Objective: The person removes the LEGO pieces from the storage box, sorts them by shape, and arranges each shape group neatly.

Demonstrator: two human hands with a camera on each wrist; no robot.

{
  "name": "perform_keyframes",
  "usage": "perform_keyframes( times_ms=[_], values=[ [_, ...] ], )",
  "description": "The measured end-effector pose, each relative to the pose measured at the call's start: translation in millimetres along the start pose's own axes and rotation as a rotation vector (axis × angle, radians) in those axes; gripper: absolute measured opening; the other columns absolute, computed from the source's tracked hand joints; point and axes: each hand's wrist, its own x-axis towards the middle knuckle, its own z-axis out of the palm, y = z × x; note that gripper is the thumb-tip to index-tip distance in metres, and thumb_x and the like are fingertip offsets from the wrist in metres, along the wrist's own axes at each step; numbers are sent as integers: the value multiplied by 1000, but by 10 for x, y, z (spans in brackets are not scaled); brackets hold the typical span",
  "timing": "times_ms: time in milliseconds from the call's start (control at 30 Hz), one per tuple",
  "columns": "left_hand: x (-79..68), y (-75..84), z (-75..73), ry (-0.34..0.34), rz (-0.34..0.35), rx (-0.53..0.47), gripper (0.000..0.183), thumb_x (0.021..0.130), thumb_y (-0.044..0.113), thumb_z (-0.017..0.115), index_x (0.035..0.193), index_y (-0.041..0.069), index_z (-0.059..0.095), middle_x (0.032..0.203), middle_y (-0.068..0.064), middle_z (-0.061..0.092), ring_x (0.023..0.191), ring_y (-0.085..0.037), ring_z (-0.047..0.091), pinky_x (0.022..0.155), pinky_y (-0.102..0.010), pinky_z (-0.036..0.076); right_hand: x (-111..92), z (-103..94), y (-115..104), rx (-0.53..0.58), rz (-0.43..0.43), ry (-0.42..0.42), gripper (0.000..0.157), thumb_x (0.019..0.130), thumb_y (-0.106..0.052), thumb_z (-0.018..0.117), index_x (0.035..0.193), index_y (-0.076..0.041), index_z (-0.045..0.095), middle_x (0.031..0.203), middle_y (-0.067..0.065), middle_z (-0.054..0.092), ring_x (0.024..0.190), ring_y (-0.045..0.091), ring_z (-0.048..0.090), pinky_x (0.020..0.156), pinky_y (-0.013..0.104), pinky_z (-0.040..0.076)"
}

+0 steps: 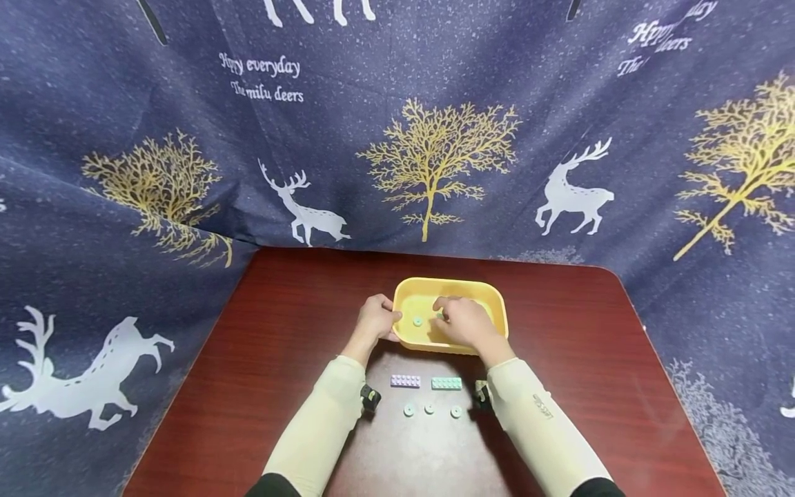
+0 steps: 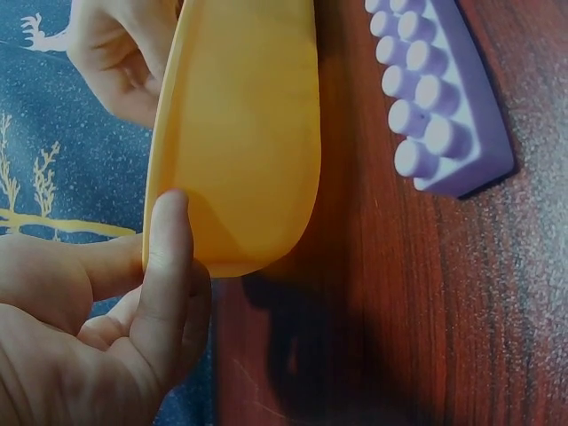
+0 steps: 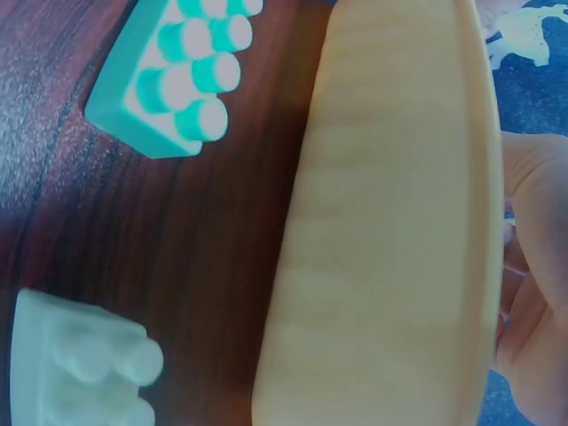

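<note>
A yellow plastic bin (image 1: 410,341) stands on the table. My left hand (image 1: 376,317) grips its left end, the thumb lying on the outer wall in the left wrist view. My right hand (image 1: 464,321) reaches inside the bin with bent fingers. A small green round piece (image 1: 440,315) shows by its fingertips; whether they pinch it, I cannot tell. Another green round piece (image 1: 417,322), with a centre hole, lies on the bin floor to the left. In the right wrist view, the bin wall (image 3: 382,222) hides part of the right hand (image 3: 537,275).
In front of the bin lie a purple brick (image 1: 406,381), a teal brick (image 1: 446,383) and a pale green brick (image 3: 80,364) near my right wrist. Nearer still, three round pieces (image 1: 429,408) form a row. A patterned blue cloth (image 1: 397,138) hangs behind the table.
</note>
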Motion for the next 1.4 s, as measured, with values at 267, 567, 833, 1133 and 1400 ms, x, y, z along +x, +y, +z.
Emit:
perform_keyframes(
  times_ms=[267, 567, 833, 1133, 1400],
  values=[
    [-10, 13, 8, 8, 7, 6, 13, 96, -2, 66, 106, -6, 59, 104, -33, 66, 76, -43, 75, 53, -36, 68, -143, -99, 49, 31, -40, 74, 21, 89, -29, 72, 104, -16, 75, 88, -1, 68, 79, 19, 67, 69, 40, 60],
    [-29, 28, 9, 13, 5, 0, 14, 96, -1, 67, 107, -6, 59, 106, -34, 66, 78, -44, 75, 53, -36, 68, -370, -215, 87, 36, -67, 131, 19, 88, -27, 77, 103, -15, 74, 90, -1, 67, 81, 21, 66, 70, 40, 61],
    [-20, 5, 22, 16, 15, 0, 14, 95, -1, 67, 106, -6, 59, 98, -28, 65, 65, -35, 74, 52, -37, 68, -506, -280, 72, 48, -49, 151, 22, 87, -26, 78, 106, -17, 74, 92, -3, 67, 85, 19, 67, 72, 41, 61],
    [-41, 11, 12, 15, 19, -1, 13, 95, -2, 66, 105, -6, 59, 99, -31, 66, 56, -26, 71, 51, -37, 67, -744, -298, 53, 38, -28, 191, 18, 86, -27, 80, 101, -20, 74, 91, -8, 67, 81, 14, 67, 67, 39, 62],
    [-41, 4, 26, 25, 16, 3, 15, 95, -1, 67, 107, -6, 59, 100, -31, 66, 66, -35, 75, 52, -36, 67, -944, -301, -13, 35, -44, 213, 16, 86, -27, 80, 98, -20, 73, 88, -6, 67, 74, 16, 66, 61, 39, 59]
  ],
)
